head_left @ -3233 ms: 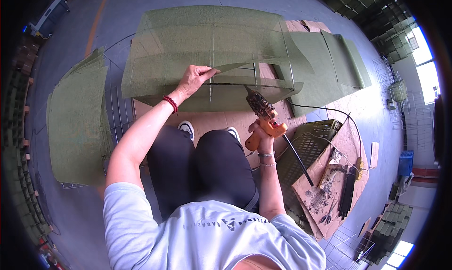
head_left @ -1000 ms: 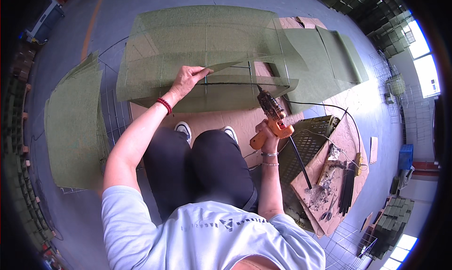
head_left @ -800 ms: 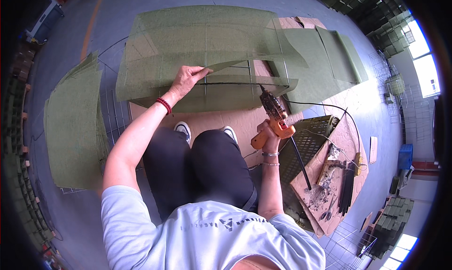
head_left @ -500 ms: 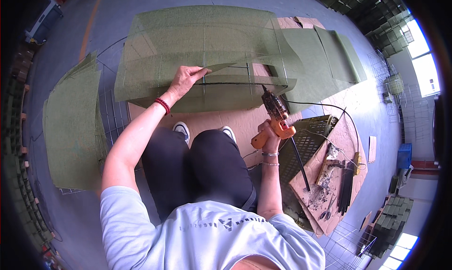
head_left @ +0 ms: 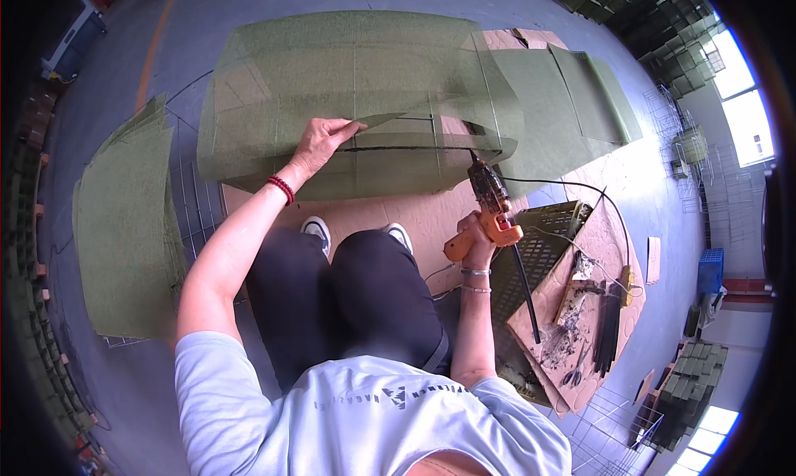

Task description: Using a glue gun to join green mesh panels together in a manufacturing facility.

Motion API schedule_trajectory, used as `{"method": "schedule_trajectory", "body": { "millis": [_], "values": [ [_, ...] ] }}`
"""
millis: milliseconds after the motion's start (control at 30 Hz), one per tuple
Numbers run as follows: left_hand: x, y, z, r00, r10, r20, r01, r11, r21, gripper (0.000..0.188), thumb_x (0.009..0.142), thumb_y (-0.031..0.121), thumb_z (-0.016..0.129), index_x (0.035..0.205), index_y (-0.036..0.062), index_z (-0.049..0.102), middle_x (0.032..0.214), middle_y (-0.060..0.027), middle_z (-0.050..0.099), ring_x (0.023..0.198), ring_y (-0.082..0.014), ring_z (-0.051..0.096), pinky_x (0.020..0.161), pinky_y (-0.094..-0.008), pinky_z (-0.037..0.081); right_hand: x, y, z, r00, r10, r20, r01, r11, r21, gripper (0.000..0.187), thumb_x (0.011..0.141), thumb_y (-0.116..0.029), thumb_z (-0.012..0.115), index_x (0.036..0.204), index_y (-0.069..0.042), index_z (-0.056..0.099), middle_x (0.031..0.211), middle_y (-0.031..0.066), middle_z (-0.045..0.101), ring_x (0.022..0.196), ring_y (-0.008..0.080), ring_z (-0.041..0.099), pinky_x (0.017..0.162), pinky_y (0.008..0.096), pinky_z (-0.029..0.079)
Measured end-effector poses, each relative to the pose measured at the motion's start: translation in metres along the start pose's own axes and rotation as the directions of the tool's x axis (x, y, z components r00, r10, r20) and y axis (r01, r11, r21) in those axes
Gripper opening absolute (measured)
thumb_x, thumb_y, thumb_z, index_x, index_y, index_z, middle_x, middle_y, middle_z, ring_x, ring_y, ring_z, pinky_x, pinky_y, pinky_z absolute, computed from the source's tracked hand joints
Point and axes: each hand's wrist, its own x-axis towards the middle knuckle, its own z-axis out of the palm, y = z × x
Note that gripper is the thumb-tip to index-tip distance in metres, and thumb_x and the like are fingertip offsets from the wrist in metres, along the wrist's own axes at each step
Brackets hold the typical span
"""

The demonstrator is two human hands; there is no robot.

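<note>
My left hand (head_left: 319,147) pinches the lifted edge of a green mesh sheet (head_left: 298,70), which lies over a thin wire frame in front of me. In my right hand (head_left: 474,240) is an orange glue gun (head_left: 492,196), its front half caked in dark residue. A black glue stick (head_left: 526,298) juts out of its back end. The nozzle touches or hovers just over the right part of a black glue line (head_left: 406,148), which runs along the near wire under the raised flap. Whether a finger presses the trigger is hidden.
Cardboard (head_left: 398,215) lies under the frame. At right, a green plastic crate (head_left: 547,244) carries a cardboard sheet with black glue sticks (head_left: 608,335) and scissors (head_left: 572,378). The gun's cord (head_left: 572,183) loops over there. More mesh sheets (head_left: 120,235) are stacked at left.
The glue gun's nozzle has moved slightly right along the wire, and the black line reaches farther right. My left hand keeps its pinch on the mesh, nearly still.
</note>
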Motion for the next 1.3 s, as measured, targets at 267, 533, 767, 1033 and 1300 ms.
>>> {"method": "schedule_trajectory", "body": {
  "millis": [267, 533, 767, 1033, 1300],
  "values": [
    [0.001, -0.001, 0.0, 1.0, -0.011, 0.013, 0.011, 1.0, 0.0, 0.031, 0.091, 0.031, 0.06, 0.101, 0.0041, 0.071, 0.086, -0.0003, 0.071, 0.078, -0.0036, 0.055, 0.074, -0.0227, 0.044, 0.003, 0.001, -0.006, 0.999, -0.025, -0.02, 0.025, 0.999, 0.035, 0.025, 0.079, 0.005, 0.061, 0.103, -0.001, 0.053, 0.079, 0.0045, 0.055, 0.064, 0.0148, 0.055, 0.058, 0.03, 0.048],
    [0.001, -0.002, 0.0, 1.0, 0.011, 0.006, -0.011, 1.0, 0.024, 0.034, 0.091, 0.033, 0.06, 0.102, 0.0038, 0.071, 0.084, -0.0005, 0.071, 0.078, -0.0038, 0.055, 0.073, -0.0231, 0.044, 0.005, -0.005, -0.007, 0.998, -0.002, -0.066, 0.004, 1.0, 0.024, 0.02, 0.08, 0.004, 0.062, 0.099, 0.0, 0.054, 0.077, 0.0041, 0.055, 0.063, 0.0152, 0.055, 0.058, 0.0287, 0.047],
    [0.0, 0.001, 0.0, 1.0, -0.004, 0.019, 0.003, 1.0, 0.016, 0.03, 0.092, 0.028, 0.058, 0.104, 0.003, 0.07, 0.086, 0.0037, 0.068, 0.08, -0.0014, 0.051, 0.075, -0.0203, 0.043, 0.007, -0.007, -0.008, 0.995, -0.035, -0.093, 0.04, 0.998, 0.05, 0.018, 0.081, 0.002, 0.063, 0.096, -0.001, 0.054, 0.076, 0.0038, 0.054, 0.062, 0.015, 0.055, 0.058, 0.0283, 0.047],
    [0.0, 0.002, 0.0, 1.0, 0.0, 0.009, 0.0, 1.0, 0.025, 0.031, 0.093, 0.029, 0.058, 0.104, 0.0026, 0.07, 0.086, 0.0046, 0.068, 0.08, -0.0013, 0.051, 0.075, -0.0202, 0.043, 0.012, -0.01, -0.013, 0.99, -0.055, -0.129, 0.057, 0.998, 0.012, 0.018, 0.083, 0.0, 0.061, 0.099, -0.002, 0.052, 0.074, 0.0037, 0.054, 0.06, 0.0144, 0.053, 0.056, 0.0289, 0.046],
    [-0.001, 0.004, 0.001, 1.0, 0.0, 0.001, 0.0, 1.0, 0.007, 0.031, 0.092, 0.028, 0.058, 0.103, 0.0018, 0.07, 0.085, 0.0042, 0.067, 0.08, -0.0014, 0.051, 0.074, -0.02, 0.042, 0.015, -0.016, -0.016, 0.985, -0.081, -0.155, 0.084, 0.996, 0.012, 0.018, 0.082, 0.0, 0.062, 0.097, -0.001, 0.053, 0.075, 0.0049, 0.055, 0.062, 0.0149, 0.056, 0.057, 0.0273, 0.047]
  ]
}}
